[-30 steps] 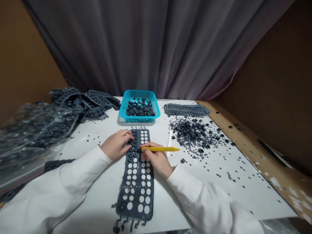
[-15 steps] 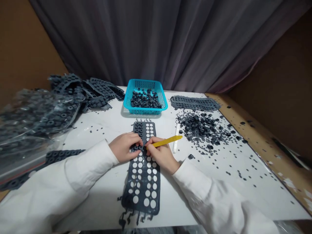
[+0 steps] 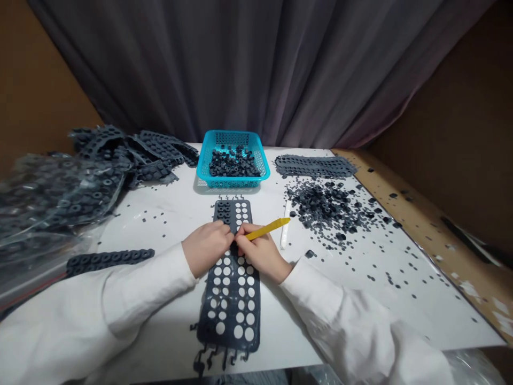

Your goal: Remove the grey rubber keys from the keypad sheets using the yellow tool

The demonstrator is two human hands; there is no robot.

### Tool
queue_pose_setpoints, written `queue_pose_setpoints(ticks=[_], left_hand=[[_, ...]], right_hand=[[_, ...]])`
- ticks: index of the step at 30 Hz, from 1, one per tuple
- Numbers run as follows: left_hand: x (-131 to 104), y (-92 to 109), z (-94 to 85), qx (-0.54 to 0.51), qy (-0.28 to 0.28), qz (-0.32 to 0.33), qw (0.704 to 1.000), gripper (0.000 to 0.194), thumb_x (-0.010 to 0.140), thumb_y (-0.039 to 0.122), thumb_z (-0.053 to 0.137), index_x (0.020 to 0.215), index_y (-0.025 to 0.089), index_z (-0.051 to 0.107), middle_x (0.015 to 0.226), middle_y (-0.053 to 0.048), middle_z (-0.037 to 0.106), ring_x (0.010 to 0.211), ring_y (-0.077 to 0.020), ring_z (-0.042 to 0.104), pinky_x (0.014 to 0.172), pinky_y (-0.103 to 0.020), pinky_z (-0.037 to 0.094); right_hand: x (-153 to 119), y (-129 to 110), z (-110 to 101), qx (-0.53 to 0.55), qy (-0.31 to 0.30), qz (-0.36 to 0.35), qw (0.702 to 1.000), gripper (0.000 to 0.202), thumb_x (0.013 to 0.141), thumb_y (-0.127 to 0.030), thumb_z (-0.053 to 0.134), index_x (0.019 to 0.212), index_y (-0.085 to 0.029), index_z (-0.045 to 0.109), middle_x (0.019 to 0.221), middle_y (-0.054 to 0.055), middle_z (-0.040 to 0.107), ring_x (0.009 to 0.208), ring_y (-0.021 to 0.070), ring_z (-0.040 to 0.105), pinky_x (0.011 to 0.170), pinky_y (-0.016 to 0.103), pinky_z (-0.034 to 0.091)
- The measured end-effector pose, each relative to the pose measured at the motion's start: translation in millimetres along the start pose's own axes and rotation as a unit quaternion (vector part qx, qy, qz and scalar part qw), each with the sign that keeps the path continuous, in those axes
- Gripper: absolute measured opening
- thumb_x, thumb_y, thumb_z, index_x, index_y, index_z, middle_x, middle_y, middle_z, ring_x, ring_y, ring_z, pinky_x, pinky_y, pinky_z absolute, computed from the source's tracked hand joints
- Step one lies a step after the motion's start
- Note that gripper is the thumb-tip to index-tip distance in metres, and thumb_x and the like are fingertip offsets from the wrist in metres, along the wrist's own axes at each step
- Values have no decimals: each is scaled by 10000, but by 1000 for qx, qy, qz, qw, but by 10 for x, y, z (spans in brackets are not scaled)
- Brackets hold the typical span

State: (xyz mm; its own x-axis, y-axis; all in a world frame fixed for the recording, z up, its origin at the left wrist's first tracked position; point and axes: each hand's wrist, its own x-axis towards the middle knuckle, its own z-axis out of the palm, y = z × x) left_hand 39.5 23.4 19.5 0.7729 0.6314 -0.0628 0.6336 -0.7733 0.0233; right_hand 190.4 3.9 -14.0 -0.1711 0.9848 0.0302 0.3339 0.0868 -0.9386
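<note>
A dark grey rubber sheet (image 3: 230, 315) with rows of round holes lies lengthwise before me on the white table. Small black ring-shaped pieces (image 3: 223, 212) still sit in the upper part of its left rows; white shows through the other holes. My left hand (image 3: 209, 245) rests on the sheet's left side, fingers curled down and closed; whatever they pinch is hidden. Close against it, my right hand (image 3: 260, 250) grips a yellow pen-like tool (image 3: 267, 229), its tip hidden at the fingertips over the middle of the sheet.
A blue basket (image 3: 233, 182) of black pieces stands behind the sheet. To the right lie a heap of black scraps (image 3: 324, 206), a white strip (image 3: 285, 224) and another grey sheet (image 3: 315, 166). At left are a clear bag (image 3: 60, 187) of rings and piled sheets (image 3: 156, 152).
My left fingers have curled down and come closer to my right hand, covering the rings that showed between them. The right hand keeps the yellow tool. The whole view has shifted slightly.
</note>
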Motion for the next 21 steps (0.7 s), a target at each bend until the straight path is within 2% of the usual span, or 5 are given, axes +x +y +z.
queue_pose_setpoints(ticks=[7, 13, 17, 19, 21], left_hand=[[-88, -55, 174, 99, 56, 83, 990, 184, 838, 73, 412, 800, 109, 589, 746, -100, 570, 730, -229, 503, 624, -349, 395], [-80, -38, 242, 141, 63, 79, 985, 196, 845, 72, 382, 819, 114, 571, 737, -95, 550, 718, -230, 499, 600, -345, 379], [-63, -57, 250, 49, 61, 36, 996, 212, 863, 91, 353, 812, 121, 557, 784, -108, 567, 752, -234, 509, 657, -359, 409], [-60, -97, 241, -54, 75, 2, 996, 213, 877, 126, 344, 805, 134, 544, 797, -96, 572, 774, -223, 516, 697, -352, 423], [-61, -150, 226, -170, 98, -49, 979, 193, 879, 169, 354, 814, 151, 536, 795, -69, 574, 774, -201, 524, 707, -326, 429]], right_hand=[[-3, -12, 3, -5, 0, 7, 1000, 184, 742, -132, 461, 568, -190, 443, 485, -46, 489, 515, 107, 470, 548, 225, 357], [0, 15, 4, 2, -2, 15, 1000, 171, 736, -134, 455, 577, -193, 435, 479, -50, 481, 508, 107, 467, 547, 226, 358], [8, 12, 3, -4, 2, 9, 1000, 178, 729, -133, 454, 564, -194, 429, 475, -46, 475, 515, 113, 458, 547, 230, 354], [14, 7, 1, -10, 3, 2, 1000, 189, 723, -130, 457, 547, -192, 430, 476, -41, 472, 523, 116, 459, 546, 232, 349], [19, 3, -1, -11, 1, 2, 1000, 195, 718, -127, 461, 536, -191, 433, 476, -39, 473, 529, 117, 463, 545, 233, 347]])
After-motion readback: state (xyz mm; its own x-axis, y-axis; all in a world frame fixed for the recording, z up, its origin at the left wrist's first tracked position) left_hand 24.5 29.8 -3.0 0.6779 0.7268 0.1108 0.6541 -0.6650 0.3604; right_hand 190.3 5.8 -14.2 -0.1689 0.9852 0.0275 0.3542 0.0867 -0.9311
